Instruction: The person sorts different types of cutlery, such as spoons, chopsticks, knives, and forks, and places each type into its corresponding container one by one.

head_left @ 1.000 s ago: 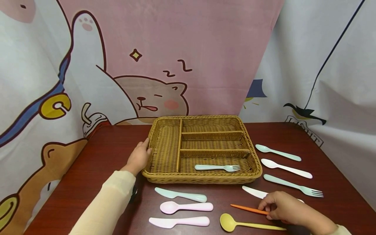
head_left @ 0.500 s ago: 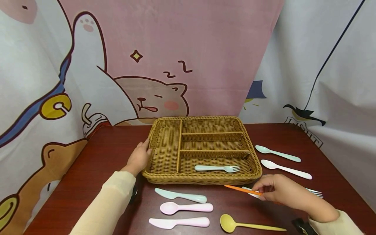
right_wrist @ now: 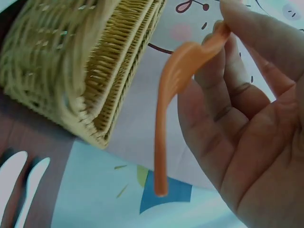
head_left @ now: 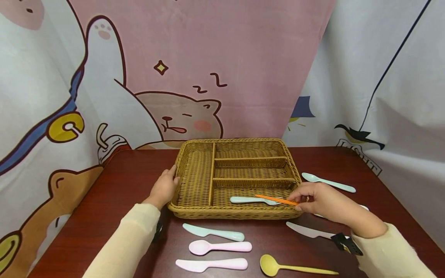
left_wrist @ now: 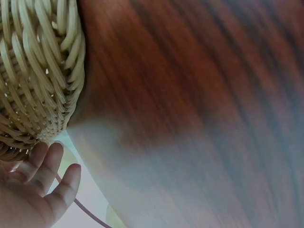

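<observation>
A wicker basket (head_left: 238, 213) with several compartments stands on the dark red table. My left hand (head_left: 164, 188) holds its left rim, thumb over the edge and fingers outside; in the left wrist view the fingers (left_wrist: 47, 168) lie against the weave. My right hand (head_left: 321, 199) pinches an orange fork (head_left: 274, 199) by its head, the slim handle pointing left. It hangs over the basket's front right compartment, above a mint fork (head_left: 248, 199) lying there. In the right wrist view the orange fork (right_wrist: 162, 128) shows its curved head between thumb and fingers.
In front of the basket lie a mint knife (head_left: 213, 233), a pink spoon (head_left: 222, 246), a pink knife (head_left: 212, 264) and a yellow spoon (head_left: 295, 267). To the right are a white knife (head_left: 306, 230) and a mint spoon (head_left: 330, 182). A printed curtain (head_left: 257, 69) hangs behind.
My right hand has lifted the orange fork off the table and carried it forward over the basket's front edge. The left hand stays on the left rim.
</observation>
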{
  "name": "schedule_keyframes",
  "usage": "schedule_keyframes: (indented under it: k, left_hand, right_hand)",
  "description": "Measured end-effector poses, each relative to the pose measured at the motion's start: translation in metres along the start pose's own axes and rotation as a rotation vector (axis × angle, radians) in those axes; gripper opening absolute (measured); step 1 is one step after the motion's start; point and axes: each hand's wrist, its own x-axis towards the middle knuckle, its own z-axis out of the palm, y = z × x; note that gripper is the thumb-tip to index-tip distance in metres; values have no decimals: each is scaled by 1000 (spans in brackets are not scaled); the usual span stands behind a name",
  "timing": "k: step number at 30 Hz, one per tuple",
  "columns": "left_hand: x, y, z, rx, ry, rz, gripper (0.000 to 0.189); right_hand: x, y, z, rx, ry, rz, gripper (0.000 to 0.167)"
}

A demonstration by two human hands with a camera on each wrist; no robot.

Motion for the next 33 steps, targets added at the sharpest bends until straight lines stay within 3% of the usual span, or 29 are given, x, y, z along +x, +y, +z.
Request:
schedule_keyframes:
  k: [7,18,33]
  left_hand:
    - [-1,0,-1,6,3,-8,58]
    - [0,1,0,9,-4,-2,58]
    - [1,0,1,15,-1,0,58]
  right_hand:
    - [25,-12,-4,-18,-45,31,20]
    - [57,-18,-8,-96,-69,-43,20]
    - [100,-13,9,-118,-155,-22,21]
